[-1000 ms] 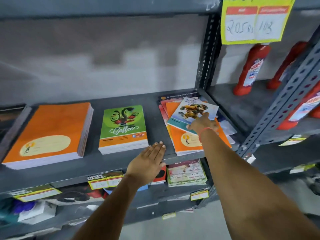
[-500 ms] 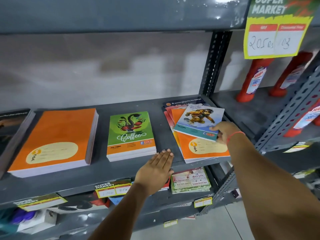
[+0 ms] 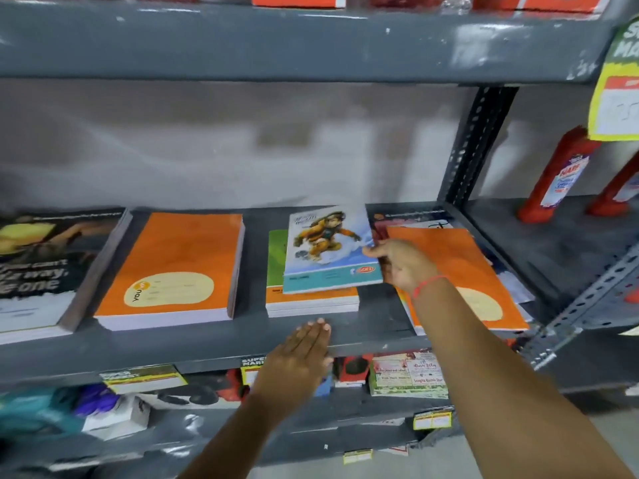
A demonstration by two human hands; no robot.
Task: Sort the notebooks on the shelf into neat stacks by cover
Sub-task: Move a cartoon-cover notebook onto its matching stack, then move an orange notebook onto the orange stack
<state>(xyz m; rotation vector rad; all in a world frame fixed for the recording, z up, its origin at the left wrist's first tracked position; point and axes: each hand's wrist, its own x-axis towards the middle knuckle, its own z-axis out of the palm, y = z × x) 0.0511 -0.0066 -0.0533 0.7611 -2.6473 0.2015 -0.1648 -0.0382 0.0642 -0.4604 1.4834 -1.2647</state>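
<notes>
Shelf [image 3: 221, 344]: right hand [image 3: 403, 266] grips cartoon notebook [image 3: 328, 250] (logo perhaps "GOLD").

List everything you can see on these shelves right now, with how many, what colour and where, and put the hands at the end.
cartoon-cover notebook: one, pale blue, held above the green stack
green stack: one, green and orange, middle of shelf
orange stack: one, left of middle
messy pile: one, orange on top, right end
dark-cover stack: one, far left
red bottles: at least two, next bay, right
price tags: several, yellow, shelf edges
right hand: grips the cartoon-cover notebook's right edge
left hand: flat, open, at the shelf's front edge
</notes>
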